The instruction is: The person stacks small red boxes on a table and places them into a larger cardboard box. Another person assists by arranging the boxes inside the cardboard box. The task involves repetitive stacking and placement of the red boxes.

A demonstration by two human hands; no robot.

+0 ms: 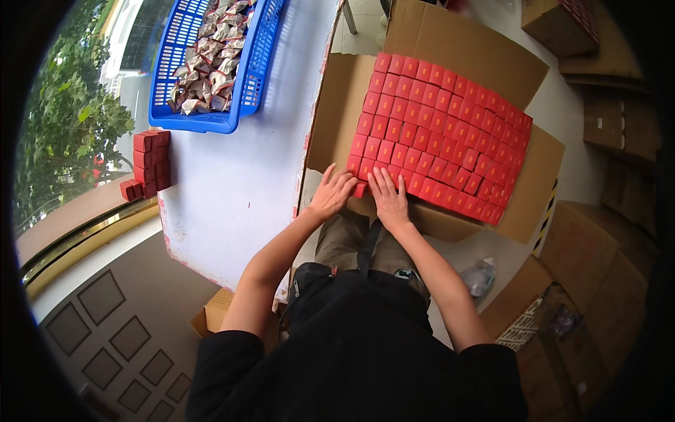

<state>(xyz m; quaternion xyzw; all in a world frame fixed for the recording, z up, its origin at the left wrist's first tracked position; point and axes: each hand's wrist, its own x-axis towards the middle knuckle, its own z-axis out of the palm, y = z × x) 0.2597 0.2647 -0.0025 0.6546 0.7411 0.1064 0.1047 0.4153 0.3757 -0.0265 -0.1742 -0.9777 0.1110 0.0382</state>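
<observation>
An open cardboard carton [337, 112] on my lap is filled with a tight layer of several small red boxes [443, 126]. My left hand [332, 193] and my right hand [387, 198] rest flat at the near left corner of that layer. Between them sits one red box [361, 189], tilted and partly pushed into the row, with fingers of both hands pressing against it. Neither hand is closed around it.
A white table [239, 176] lies to my left. It bears a blue plastic basket [249, 77] full of small wrapped packets and a short stack of red boxes [149, 165] at its left edge. More cardboard cartons [605, 119] stand at the right.
</observation>
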